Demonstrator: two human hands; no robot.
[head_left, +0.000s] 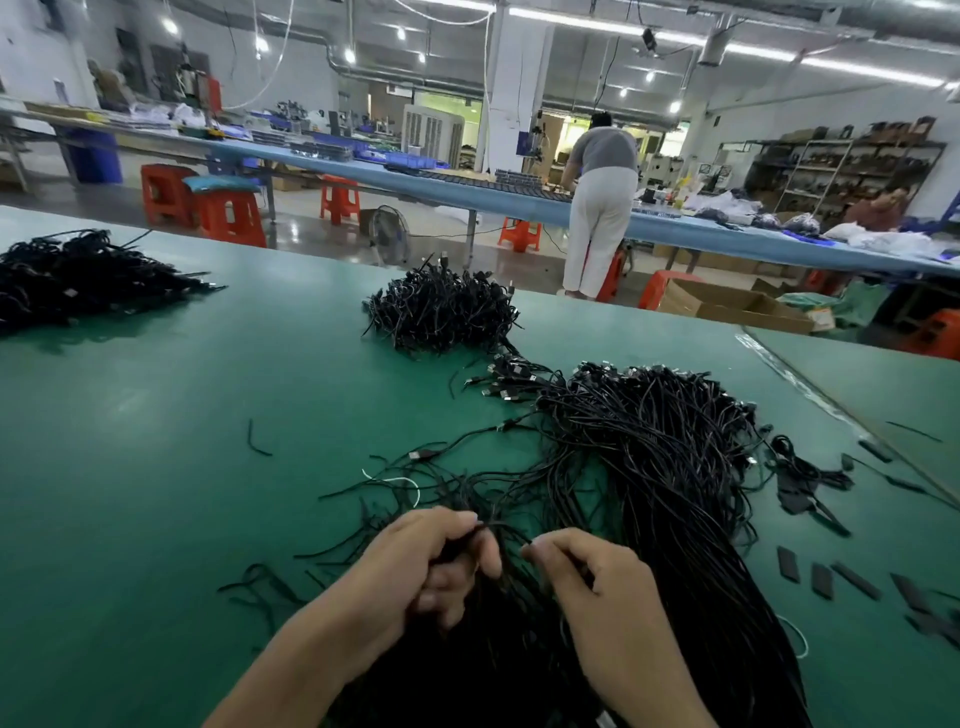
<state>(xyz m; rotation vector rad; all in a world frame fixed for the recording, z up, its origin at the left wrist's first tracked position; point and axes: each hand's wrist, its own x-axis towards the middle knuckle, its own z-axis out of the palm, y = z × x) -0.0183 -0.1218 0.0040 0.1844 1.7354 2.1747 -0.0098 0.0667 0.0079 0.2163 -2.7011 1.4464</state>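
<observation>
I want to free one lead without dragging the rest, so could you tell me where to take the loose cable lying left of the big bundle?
Probably by its plug, pinched across its sides, coming from the left over the bare mat: that end lies free there, while the cord runs right into the bundle.

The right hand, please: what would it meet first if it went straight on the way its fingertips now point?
Probably the black cables bunched between the hands, then almost at once the left hand. The right hand points up and left towards it, though depth is hard to judge.
</observation>
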